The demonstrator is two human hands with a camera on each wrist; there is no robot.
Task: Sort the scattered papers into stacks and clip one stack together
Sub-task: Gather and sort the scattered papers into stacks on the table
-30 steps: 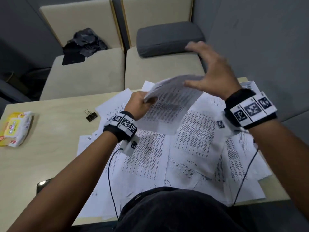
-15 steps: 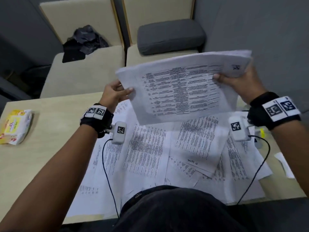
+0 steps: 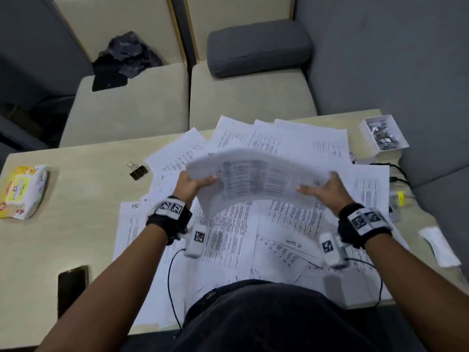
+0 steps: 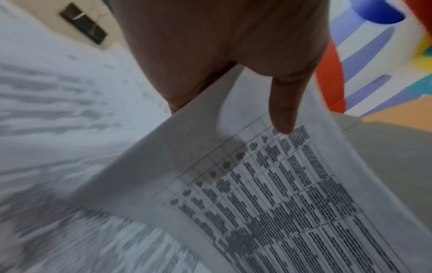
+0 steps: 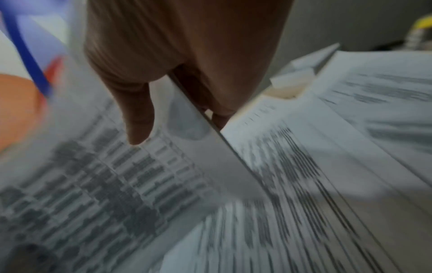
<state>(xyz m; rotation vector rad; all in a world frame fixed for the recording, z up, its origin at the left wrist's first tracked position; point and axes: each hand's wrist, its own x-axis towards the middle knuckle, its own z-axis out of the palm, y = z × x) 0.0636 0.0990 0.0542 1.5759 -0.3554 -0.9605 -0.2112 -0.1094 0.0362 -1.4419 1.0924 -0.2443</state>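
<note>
A printed sheet with a table [image 3: 256, 177] hangs blurred above the desk, held by both hands. My left hand [image 3: 195, 185] pinches its left edge, thumb on top; the left wrist view shows the thumb [image 4: 284, 109] pressed on the sheet [image 4: 268, 184]. My right hand [image 3: 321, 190] pinches the right edge; in the right wrist view the thumb [image 5: 138, 118] lies on the page [image 5: 117, 184] with fingers underneath. Several scattered papers [image 3: 291, 219] cover the desk below. A black binder clip [image 3: 137, 170] lies on bare desk to the left of the papers.
A white box of clips [image 3: 383, 135] stands at the desk's far right corner. A yellow tissue pack [image 3: 21, 191] lies at the left edge, a dark phone [image 3: 72, 288] at the near left. A crumpled slip [image 3: 440, 246] lies at the right. Beige seats [image 3: 251, 97] stand beyond the desk.
The held sheet has come down from raised and tilted toward me to low and flatter above the pile. Both hands came down with it, keeping their hold.
</note>
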